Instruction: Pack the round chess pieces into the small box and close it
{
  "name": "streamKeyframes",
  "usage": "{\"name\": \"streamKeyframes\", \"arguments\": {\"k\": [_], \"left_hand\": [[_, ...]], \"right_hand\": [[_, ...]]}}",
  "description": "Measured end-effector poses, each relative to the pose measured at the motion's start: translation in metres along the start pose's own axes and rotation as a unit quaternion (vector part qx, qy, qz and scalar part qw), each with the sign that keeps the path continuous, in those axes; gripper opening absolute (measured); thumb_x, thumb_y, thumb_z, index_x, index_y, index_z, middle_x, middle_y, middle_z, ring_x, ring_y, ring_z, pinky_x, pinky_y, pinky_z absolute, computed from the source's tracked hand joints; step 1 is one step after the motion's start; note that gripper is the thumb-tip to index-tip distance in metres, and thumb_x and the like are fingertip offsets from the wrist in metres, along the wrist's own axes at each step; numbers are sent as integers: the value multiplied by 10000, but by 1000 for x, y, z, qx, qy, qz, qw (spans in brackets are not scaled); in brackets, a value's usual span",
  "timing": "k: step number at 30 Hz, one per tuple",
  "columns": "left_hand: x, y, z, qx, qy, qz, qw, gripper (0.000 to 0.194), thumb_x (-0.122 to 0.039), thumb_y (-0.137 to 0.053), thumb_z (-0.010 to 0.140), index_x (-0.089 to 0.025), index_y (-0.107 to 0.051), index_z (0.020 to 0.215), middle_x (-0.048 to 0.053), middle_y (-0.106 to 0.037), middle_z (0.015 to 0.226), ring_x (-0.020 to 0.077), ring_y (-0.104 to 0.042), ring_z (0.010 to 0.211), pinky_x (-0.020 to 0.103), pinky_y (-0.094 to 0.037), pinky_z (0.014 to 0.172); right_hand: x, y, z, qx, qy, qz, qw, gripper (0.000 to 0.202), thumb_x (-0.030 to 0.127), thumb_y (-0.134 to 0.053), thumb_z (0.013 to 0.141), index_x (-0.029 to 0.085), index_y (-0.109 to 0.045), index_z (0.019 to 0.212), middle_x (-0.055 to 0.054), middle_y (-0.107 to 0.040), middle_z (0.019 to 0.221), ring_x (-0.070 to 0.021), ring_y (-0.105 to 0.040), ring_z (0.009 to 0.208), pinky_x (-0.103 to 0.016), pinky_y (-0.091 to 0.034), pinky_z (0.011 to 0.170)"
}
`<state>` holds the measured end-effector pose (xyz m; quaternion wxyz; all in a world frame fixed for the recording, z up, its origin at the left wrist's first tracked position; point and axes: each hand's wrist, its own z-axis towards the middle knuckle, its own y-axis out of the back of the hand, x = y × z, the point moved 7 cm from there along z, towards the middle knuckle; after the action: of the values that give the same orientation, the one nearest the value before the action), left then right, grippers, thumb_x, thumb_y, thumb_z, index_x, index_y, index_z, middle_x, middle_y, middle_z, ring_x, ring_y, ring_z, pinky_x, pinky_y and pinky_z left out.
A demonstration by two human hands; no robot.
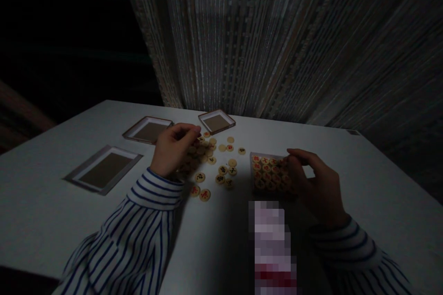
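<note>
While the half-curled left hand (171,150) hovers by loose xiangqi pieces (222,170), the half-open right hand (321,189) is at a piece-filled box (270,154), any grip in either unclear.

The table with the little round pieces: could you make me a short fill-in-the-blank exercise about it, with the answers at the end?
The left hand is at the loose round pieces, some marked in black and others in the color ____. The right hand is at a box whose pieces lie in neat ____. Both sleeves have a pattern of ____. Behind the white table hangs a ____.

Missing words: red; rows; stripes; curtain.
</note>
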<state>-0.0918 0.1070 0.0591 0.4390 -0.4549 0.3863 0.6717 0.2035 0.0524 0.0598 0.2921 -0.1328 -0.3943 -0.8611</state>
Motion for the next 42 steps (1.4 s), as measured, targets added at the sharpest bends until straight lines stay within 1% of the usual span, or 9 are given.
{"name": "streamKeyframes", "arguments": {"k": [4,7,10,12,15,18,24,31,42], "left_hand": [[3,0,1,18,-9,50,999,209,-341,-631,658,-151,-655,741,6,-642,664,125,-572,618,225,-450,609],[3,-9,0,71,-65,141,985,218,-350,-602,688,-158,-669,767,41,-647,773,158,-582,715,267,-456,685],[4,-23,-6,143,-158,280,936,220,-345,-589,709,-178,-686,813,77,-615,929,212,-549,904,350,-413,845],[8,-31,-10,182,-192,358,895,232,-328,-588,712,-196,-686,875,93,-582,1046,252,-499,1012,414,-368,903],[17,-37,-14,217,-191,433,854,248,-320,-604,698,-218,-681,911,101,-514,1187,306,-426,1107,481,-348,904],[24,-42,-18,235,-187,466,832,265,-323,-634,675,-236,-681,921,104,-470,1250,333,-384,1146,506,-339,903],[35,-49,-20,249,-198,483,816,346,-344,-656,672,-255,-652,1006,116,-433,1298,335,-349,1183,518,-319,925],[40,-54,-22,247,-220,500,801,341,-355,-637,697,-247,-649,1019,124,-423,1315,341,-322,1212,538,-271,958],[42,-55,-22,248,-225,480,811,241,-309,-623,715,-222,-669,935,115,-473,1264,326,-331,1207,539,-251,968]], "right_hand": [[24,-6,13,33,79,-28,996,195,295,-457,828,190,-598,912,-57,-643,828,-185,-588,752,-355,-479,654],[41,-13,24,58,136,-56,987,184,269,-453,825,177,-603,883,-62,-644,794,-186,-584,735,-346,-459,652],[53,-21,33,78,162,-77,981,182,249,-452,820,168,-608,866,-64,-643,772,-186,-579,721,-334,-436,645],[59,-27,38,93,162,-81,979,178,234,-453,816,166,-612,858,-65,-645,775,-189,-578,726,-332,-424,657],[68,-34,44,101,162,-70,979,165,212,-473,800,158,-620,852,-70,-650,789,-199,-577,758,-333,-411,683],[74,-44,46,114,171,-61,977,166,198,-480,790,154,-626,854,-67,-654,789,-199,-574,755,-331,-400,689],[73,-60,38,153,179,-66,970,173,204,-471,804,174,-614,897,-56,-658,851,-194,-562,785,-329,-369,713],[65,-67,36,185,194,-68,961,197,248,-465,807,185,-619,913,-54,-663,850,-197,-563,788,-325,-349,680],[68,-65,34,188,172,-70,964,211,231,-445,818,177,-610,939,-56,-657,881,-204,-558,812,-338,-352,709]]}}
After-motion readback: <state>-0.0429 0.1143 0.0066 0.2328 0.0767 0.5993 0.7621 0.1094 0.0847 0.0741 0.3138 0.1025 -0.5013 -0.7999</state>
